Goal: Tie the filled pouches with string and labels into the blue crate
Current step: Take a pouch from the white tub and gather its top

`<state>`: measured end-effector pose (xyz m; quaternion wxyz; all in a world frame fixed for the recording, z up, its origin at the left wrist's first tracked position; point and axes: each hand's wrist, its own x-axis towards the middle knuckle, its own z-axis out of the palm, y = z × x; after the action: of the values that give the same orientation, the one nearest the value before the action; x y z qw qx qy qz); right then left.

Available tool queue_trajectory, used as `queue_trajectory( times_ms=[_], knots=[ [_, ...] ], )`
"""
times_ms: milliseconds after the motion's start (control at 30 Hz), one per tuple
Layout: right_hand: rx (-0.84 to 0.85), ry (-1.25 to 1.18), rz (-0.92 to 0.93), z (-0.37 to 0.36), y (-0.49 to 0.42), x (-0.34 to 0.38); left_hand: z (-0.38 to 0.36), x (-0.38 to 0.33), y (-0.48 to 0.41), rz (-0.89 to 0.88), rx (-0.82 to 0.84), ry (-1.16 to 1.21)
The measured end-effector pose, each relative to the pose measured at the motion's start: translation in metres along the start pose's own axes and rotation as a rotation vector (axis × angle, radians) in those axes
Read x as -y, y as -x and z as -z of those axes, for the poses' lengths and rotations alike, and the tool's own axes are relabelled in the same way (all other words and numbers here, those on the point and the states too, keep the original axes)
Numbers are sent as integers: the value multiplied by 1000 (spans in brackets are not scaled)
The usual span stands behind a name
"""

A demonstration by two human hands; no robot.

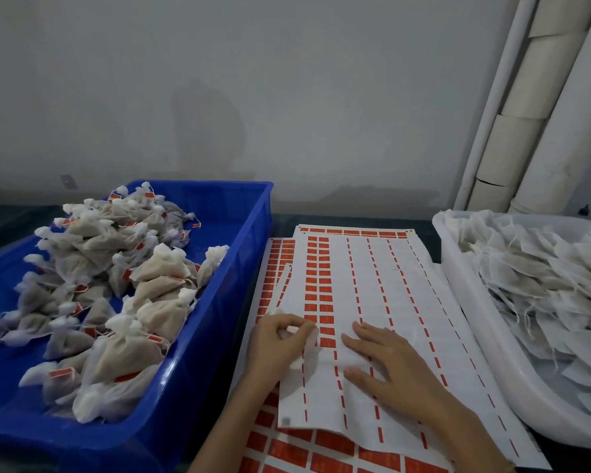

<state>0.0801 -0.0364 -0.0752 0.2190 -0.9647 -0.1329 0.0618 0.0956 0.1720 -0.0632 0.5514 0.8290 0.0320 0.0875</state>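
A: Pouches, head view. Tied pouches [157, 268] lay heaped in the blue crate [219, 184] at the left, red tags showing. Untied pouches [543, 278], strings loose, filled the white tub [452, 268] at the right. No whole pouch was seen on the sheets between.

B: Hands?

A: The left hand [277, 346] had its fingers curled, thumb and forefinger pinched on a small white piece [310, 346] beside the column of red labels [316, 285]. Mesh, string or backing paper: could not tell. The right hand [393, 363] lay flat on the top label sheet [382, 285], fingers straight and slightly apart, pressing it down.

B: Risks from here?

A: Three, as judged.
1. The top sheet lay loose and askew on the lower sheet [321, 448]. If the right hand eased off during a peel, the sheet would likely lift with the label, and the label could tear or fold onto itself.
2. A label clinging to a fingertip rather than the string would be wasted.
3. The strings in the tub looked tangled, so drawing one pouch out could drag its neighbours over the rim.

B: Crate?

A: The heap sat high toward the far left and a dropped pouch might roll. Bare blue floor showed on the right half.
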Motion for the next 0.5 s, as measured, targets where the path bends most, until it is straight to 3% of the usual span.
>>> queue_trajectory(
  times_ms=[133,233,367,500],
  knots=[
    [-5,-43,-24,1,1,2,3,-16,3,-95,-266,120],
    [-60,-254,-50,4,1,8,-7,-22,11,-194,-125,17],
    [-166,-626,32,10,2,18,-29,-17,25,-167,127,35],
    [-242,-701,54,11,5,19,-30,-13,28,-159,234,81]
  ],
)
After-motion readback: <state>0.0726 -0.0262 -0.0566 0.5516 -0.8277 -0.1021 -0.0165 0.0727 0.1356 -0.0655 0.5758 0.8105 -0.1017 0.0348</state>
